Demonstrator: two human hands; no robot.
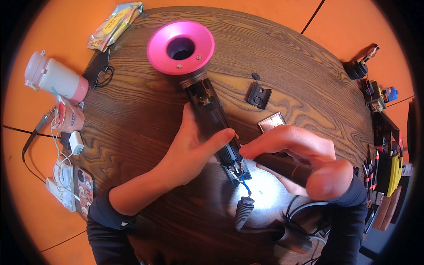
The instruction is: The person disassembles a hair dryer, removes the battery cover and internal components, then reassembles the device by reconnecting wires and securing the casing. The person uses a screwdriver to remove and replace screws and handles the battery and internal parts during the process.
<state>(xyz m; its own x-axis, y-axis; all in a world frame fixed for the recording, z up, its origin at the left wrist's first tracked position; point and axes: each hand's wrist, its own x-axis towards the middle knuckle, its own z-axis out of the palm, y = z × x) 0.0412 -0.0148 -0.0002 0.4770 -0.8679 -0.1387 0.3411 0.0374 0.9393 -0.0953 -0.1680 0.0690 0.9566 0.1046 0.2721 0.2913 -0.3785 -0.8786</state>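
Note:
A hair dryer (214,119) with a pink ring-shaped head lies at a slant before me, its black handle opened up. My left hand (187,148) is wrapped round the handle, the thumb across its front. At the handle's lower end, bare parts and a blue wire (246,185) show, leading to a ribbed cord sleeve (244,212). My right hand (309,154) is closed on a dark cylinder (287,170), blurred, so I cannot tell its kind. The right fingertips are beside the handle's lower part, and whether they touch it is unclear.
A black shell piece (259,96), a small black part (255,76) and a silver-edged square item (271,120) lie on the wooden table. Cables (309,207) are near my right forearm. A bottle (57,77), phone (85,190) and packet (115,25) line the left; tools (371,176), the right.

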